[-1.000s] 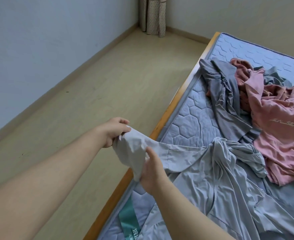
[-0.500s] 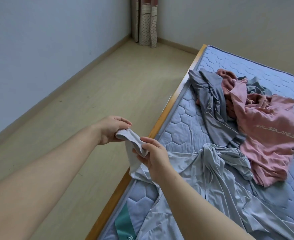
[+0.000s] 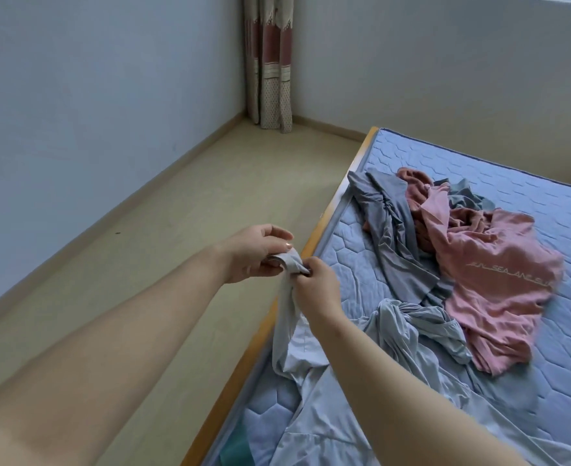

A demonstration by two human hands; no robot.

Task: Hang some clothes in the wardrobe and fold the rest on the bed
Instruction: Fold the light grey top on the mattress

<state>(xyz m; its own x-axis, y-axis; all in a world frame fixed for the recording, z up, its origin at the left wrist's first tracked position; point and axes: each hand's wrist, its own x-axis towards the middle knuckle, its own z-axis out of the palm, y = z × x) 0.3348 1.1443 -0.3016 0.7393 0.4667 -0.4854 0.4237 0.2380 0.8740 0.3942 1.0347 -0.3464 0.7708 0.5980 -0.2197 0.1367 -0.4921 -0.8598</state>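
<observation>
Closer together now, left hand (image 3: 255, 253) and right hand (image 3: 316, 289), both pinching light grey shirt (image 3: 344, 398) (cuff (image 3: 289, 262) mostly hidden).

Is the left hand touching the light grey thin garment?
Touching. Head view: left hand pinches the light grey garment at its bunched end; right hand grips alongside.

The light grey garment (image 3: 341, 391) is thin, smooth cloth with a slight sheen, the pink top (image 3: 499, 284) and dark grey garment (image 3: 391, 237) are matt, softer cloth, the mattress (image 3: 526, 203) is quilted fabric, and the bed frame (image 3: 253, 348) and floor (image 3: 183, 210) look like smooth wood.
</observation>
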